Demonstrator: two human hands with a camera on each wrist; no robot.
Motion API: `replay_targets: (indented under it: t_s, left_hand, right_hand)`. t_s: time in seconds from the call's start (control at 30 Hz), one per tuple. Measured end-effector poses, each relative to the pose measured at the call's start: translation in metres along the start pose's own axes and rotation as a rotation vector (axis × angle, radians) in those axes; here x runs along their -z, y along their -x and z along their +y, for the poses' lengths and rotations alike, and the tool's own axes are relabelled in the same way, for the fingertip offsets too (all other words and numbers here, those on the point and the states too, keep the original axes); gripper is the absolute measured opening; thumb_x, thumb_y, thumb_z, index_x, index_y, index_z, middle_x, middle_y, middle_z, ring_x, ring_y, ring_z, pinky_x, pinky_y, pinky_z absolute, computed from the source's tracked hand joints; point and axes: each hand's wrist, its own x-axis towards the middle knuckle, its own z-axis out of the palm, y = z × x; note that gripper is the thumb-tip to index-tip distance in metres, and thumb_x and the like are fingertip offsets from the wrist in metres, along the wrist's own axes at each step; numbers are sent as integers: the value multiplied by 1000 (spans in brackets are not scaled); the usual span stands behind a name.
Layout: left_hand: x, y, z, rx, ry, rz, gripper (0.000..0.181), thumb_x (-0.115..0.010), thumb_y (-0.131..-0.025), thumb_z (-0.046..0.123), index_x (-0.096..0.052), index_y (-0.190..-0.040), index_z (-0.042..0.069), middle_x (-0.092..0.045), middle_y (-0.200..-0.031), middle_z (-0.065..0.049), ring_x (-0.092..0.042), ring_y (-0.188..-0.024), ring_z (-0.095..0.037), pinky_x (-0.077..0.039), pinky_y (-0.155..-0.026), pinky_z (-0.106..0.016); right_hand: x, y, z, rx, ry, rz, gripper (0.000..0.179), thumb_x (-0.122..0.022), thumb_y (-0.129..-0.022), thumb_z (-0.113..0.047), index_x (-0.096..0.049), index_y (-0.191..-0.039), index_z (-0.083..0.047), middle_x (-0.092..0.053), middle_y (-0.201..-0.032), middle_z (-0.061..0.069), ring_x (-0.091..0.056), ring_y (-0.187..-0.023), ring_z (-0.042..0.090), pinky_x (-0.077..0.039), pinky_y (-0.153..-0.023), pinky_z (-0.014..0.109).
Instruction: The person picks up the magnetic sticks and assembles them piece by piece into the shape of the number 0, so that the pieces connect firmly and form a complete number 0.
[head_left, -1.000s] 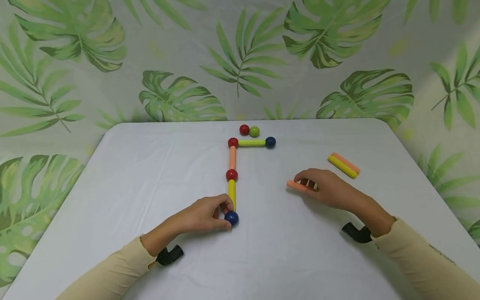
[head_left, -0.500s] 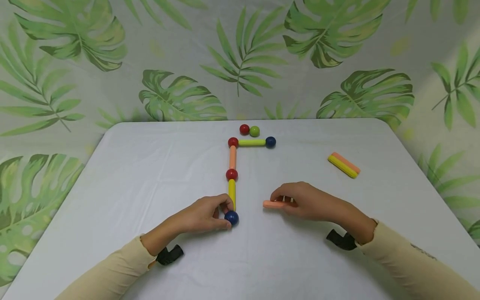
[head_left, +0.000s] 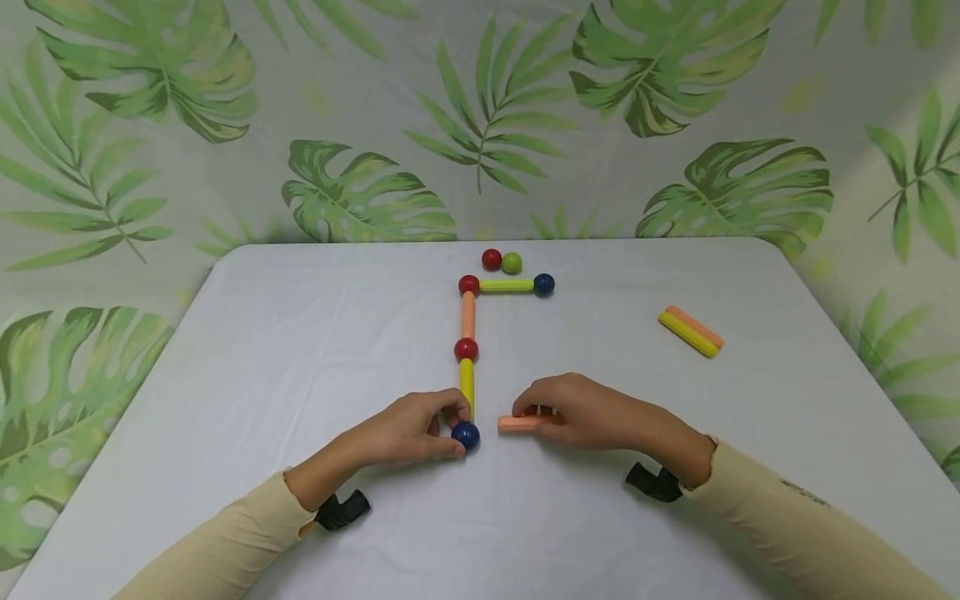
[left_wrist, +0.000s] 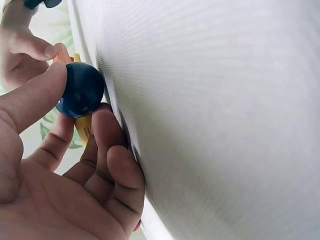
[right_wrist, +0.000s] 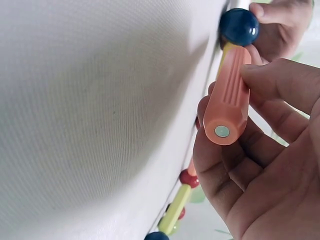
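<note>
Three red balls (head_left: 466,349), two blue balls (head_left: 543,284), one green ball (head_left: 512,263) and six sticks (head_left: 506,286) are here. The left grip (head_left: 411,429) pinches the near blue ball (head_left: 467,436) on the white surface (head_left: 337,333); the right grip (head_left: 581,412) holds an orange stick (head_left: 516,424), its end near that ball. Both reach in, facing each other.

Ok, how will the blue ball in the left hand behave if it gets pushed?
The blue ball is round, so it would probably roll if the left hand let go. Its glossy surface may feel a bit slippery. The yellow stick at its far side might check that roll, though whether they are joined I can't tell.
</note>
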Motion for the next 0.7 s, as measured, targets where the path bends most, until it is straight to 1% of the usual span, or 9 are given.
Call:
replay_targets:
  t_s: [0.1, 0.33, 0.6, 0.7]
  left_hand:
    - [0, 0, 0, -7, 5, -3, 29, -79, -84, 20, -59, -105, 19, -62, -97, 1, -52, -73, -10, -42, -62, -20]
    - [1, 0, 2, 5, 8, -8, 29, -79, -84, 20, -59, -105, 18, -62, -97, 0, -52, -73, -11, -42, -61, -20]
    - [1, 0, 2, -11, 3, 0, 28, -79, -84, 19, -59, -103, 18, -63, -95, 1, -51, -70, -10, -41, -60, -20]
    - [1, 0, 3, -13, 4, -2, 28, -79, -84, 19, -59, -103, 18, -63, -95, 1, -52, -72, -10, -41, -61, -20]
  right_hand:
    - [-2, -1, 0, 5, -9, 1, 22, -68, -92, -10, -71, -113, -15, -70, -102, -8, -56, -86, 4, -51, -79, 21]
    - [-6, -2, 1, 17, -28, -16, 22, -67, -93, -9, -71, -114, -16, -71, -102, -8, -56, -85, 3, -50, -78, 20]
    - [-17, -14, -6, 13, -52, -62, 23, -66, -93, -10, -70, -114, -17, -69, -99, -10, -54, -82, 3, -48, -75, 19]
    - [-19, -16, -8, 4, -55, -76, 24, -66, -92, -10, -70, -115, -16, -68, -97, -10, -54, -82, 3, -48, -75, 19]
